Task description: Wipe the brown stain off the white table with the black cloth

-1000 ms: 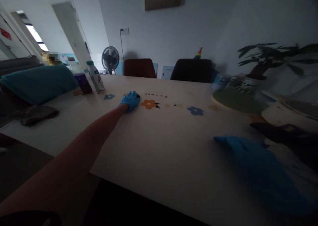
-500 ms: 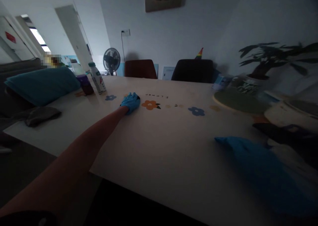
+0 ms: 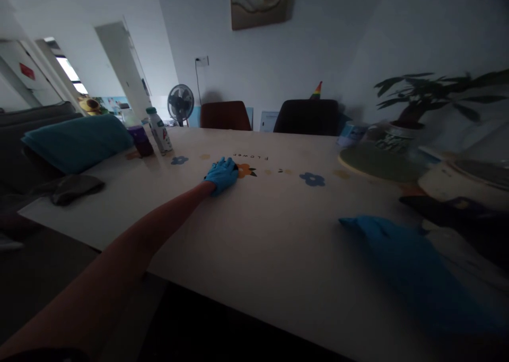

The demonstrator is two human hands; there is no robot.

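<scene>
My left hand (image 3: 222,176), in a blue glove, presses on the far middle of the white table (image 3: 254,235). Its fingers are curled over something dark, of which only a thin black edge shows beside the glove; the kind cannot be made out. Just right of the fingers, an orange flower print (image 3: 245,171) is partly covered. At the near right, my right hand (image 3: 401,256) shows as a dark, blurred blue glove over the table, with one pointed tip toward the left. How its other fingers lie is hidden in shadow.
A white bottle with a green cap (image 3: 159,131) and a purple-labelled bottle (image 3: 141,141) stand at the far left. Grey cloth (image 3: 77,189) lies on the left corner. A green round mat (image 3: 369,160), a potted plant (image 3: 400,137) and a white pot (image 3: 461,179) occupy the right side.
My left hand has slid right along the tabletop, from left of the orange flower print onto its left part. The right glove has hardly moved. The view has tilted slightly up.
</scene>
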